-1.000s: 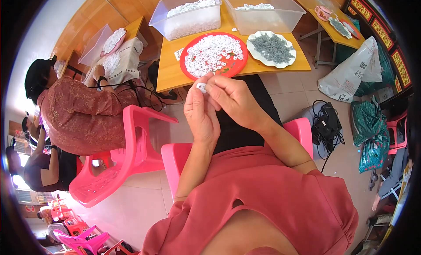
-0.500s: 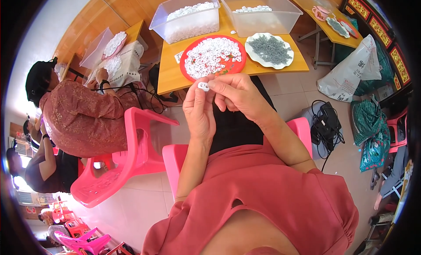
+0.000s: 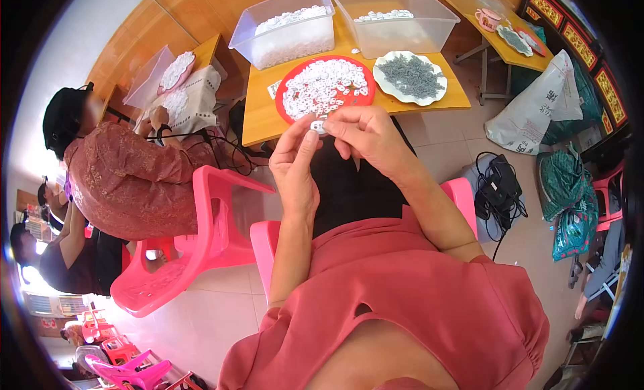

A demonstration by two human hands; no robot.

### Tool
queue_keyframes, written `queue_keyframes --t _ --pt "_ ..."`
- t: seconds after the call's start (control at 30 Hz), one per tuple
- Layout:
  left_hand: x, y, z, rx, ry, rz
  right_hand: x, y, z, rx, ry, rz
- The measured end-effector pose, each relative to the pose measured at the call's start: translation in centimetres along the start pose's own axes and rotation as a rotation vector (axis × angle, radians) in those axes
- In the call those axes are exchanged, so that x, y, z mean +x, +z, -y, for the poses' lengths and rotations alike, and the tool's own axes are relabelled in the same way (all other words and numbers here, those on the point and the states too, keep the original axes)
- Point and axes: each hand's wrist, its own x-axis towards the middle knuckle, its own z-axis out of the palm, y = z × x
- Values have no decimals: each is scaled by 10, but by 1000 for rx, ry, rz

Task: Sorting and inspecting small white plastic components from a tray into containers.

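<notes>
My left hand [image 3: 295,175] pinches a small white oval plastic piece with two holes [image 3: 317,126] between thumb and fingers, just in front of the table's near edge. The closed thumb and forefinger of my right hand [image 3: 369,138] meet the right side of this piece; whatever lies between those fingertips is hidden. Beyond my hands, a red round tray [image 3: 369,88] carries many loose white pieces [image 3: 322,85]. To its right stands a white scalloped plate [image 3: 381,83] heaped with small grey pieces [image 3: 410,77].
Two clear plastic bins [image 3: 285,34] [image 3: 396,31] with white pieces stand at the back of the wooden table [image 3: 258,125]. A person in a patterned reddish garment [image 3: 134,182] works at the left, beside a pink chair [image 3: 208,222]. Right of me are black cables [image 3: 500,185] and a white sack [image 3: 530,112].
Both hands have shifted slightly, the left tilting a little, and the white piece has turned and moved slightly right. The pinch on it continues.
</notes>
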Motion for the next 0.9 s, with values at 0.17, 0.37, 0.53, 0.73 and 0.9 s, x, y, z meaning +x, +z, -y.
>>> queue_keyframes --t 0.17,0.37,0.53,0.73,0.9 --pt "-1 -5 0 45 -48 59 -1 -2 2 163 85 1" --pt "-3 0 -8 90 30 112 -2 8 1 56 -82 -63" --pt "0 1 -16 11 31 232 -10 11 26 209 90 5" --pt "-1 -9 -6 -79 94 320 -20 23 33 279 91 26" --pt "-3 -9 -4 -86 127 307 -23 28 33 232 11 -15"
